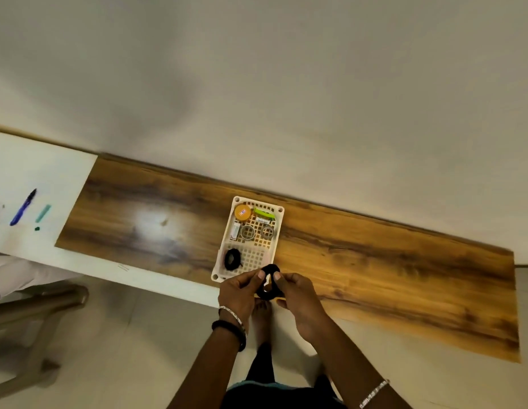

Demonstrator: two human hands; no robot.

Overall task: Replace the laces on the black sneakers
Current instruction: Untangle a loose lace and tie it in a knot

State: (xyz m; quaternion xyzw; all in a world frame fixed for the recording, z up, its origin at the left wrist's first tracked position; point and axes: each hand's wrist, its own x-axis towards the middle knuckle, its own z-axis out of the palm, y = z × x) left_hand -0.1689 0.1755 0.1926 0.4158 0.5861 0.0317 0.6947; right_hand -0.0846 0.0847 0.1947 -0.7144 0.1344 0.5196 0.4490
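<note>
Left hand (242, 293) and right hand (298, 299) both pinch the coiled black shoelace (268, 294) between them, grip narrow, above the wooden tabletop's (375, 261) near edge. Neither is nearer; the loop faces upward

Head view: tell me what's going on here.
A person stands at a wooden table and pinches a coiled black lace between the left hand and the right hand, just above the near end of a white tray. A second black coil lies in the tray's near compartment. No sneakers are in view.
</note>
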